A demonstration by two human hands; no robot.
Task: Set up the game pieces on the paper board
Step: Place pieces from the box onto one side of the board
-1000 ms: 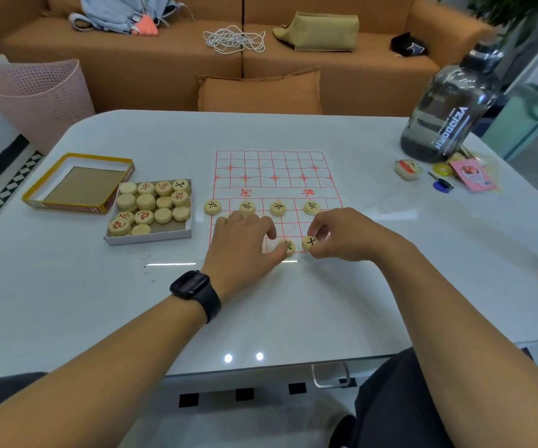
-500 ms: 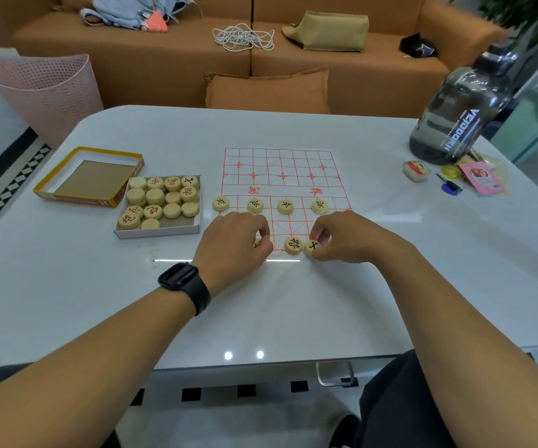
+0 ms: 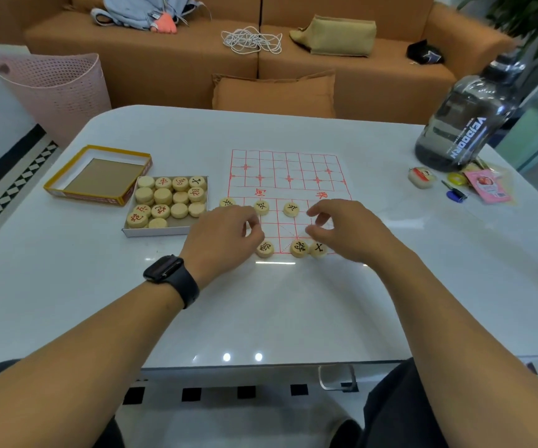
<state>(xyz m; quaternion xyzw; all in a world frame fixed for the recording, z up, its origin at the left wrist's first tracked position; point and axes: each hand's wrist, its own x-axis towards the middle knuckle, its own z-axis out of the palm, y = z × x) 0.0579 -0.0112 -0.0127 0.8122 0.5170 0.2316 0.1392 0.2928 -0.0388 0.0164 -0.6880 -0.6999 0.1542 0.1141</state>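
A paper board (image 3: 287, 171) with a red grid lies on the white table (image 3: 277, 302). Three wooden disc pieces with black characters sit along its near edge: one (image 3: 265, 248) by my left fingertips, two more (image 3: 299, 248) (image 3: 318, 248) side by side under my right hand. Further back another row of pieces (image 3: 291, 209) runs across the board. My left hand (image 3: 225, 236) hovers with loosely curled fingers, and I see nothing in it. My right hand (image 3: 342, 231) is raised off the pieces, thumb and fingers apart, also holding nothing.
A white box tray (image 3: 154, 232) with several spare pieces sits left of the board, its yellow lid (image 3: 99, 176) beside it. A large dark water bottle (image 3: 465, 124) and small items (image 3: 421, 177) stand at the right. A pink basket (image 3: 51, 92) and an orange sofa lie beyond the table.
Both hands have let go and lifted off the near row. The piece that was under my left fingers now shows at the board's near edge.
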